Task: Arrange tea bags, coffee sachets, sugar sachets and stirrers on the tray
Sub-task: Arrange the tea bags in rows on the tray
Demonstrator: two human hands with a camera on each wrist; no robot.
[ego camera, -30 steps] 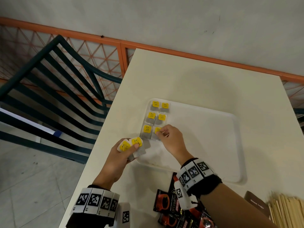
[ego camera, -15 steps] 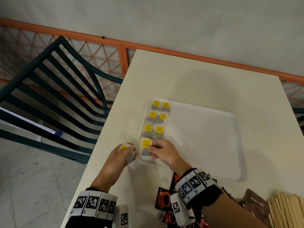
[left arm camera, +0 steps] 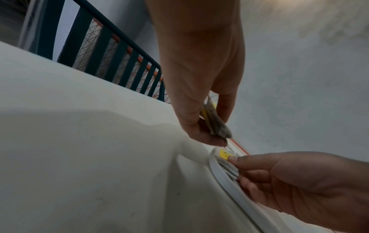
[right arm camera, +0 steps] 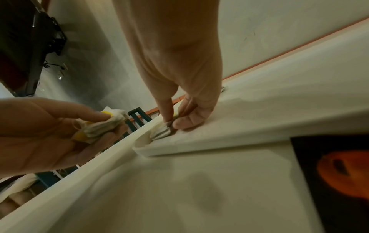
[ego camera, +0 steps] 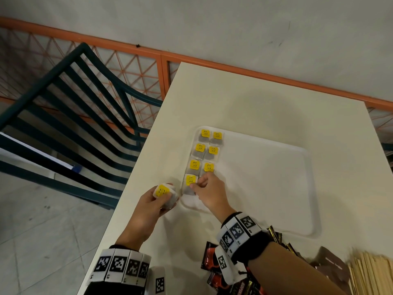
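Head view, near to far, clock directions taken from the tray centre.

Change vs 0.5 s ago: right hand (ego camera: 209,193) and the tea bag under it sit at the same spot, tray's 8 o'clock corner. Left hand (ego camera: 152,206) has turned slightly, so the yellow tag of its top bag now faces the camera. Versus 1.0 s ago: the right hand has come nearer, from the 3rd row to a new 4th row; the tray row count went from 3 to 3 plus 1 bag.

Nearest, 5 o'clock, off the tray: black-and-orange coffee sachets (ego camera: 213,271), brown sachets (ego camera: 331,265), wooden stirrers (ego camera: 374,273), all on the table (ego camera: 255,99).

Left hand, 8 o'clock, just outside the tray rim: fingers and thumb curled round a small bunch of held tea bags (ego camera: 165,194), white paper, yellow tags; count unclear.

Right hand: thumb and forefinger pinch the 7th tea bag (ego camera: 190,183), which lies flat on the tray floor beside the left rim, per the right wrist view.

Tray (ego camera: 308,188): white, rectangular, raised rim. Beyond the hand, 6 placed tea bags (ego camera: 205,151) in 2 columns of 3 along the 9 to 10 o'clock edge, grey-white pouches, square yellow tag at the far end of each, tags facing up.

Farthest: dark green chair (ego camera: 74,116) at 9 o'clock, orange railing (ego camera: 148,52).
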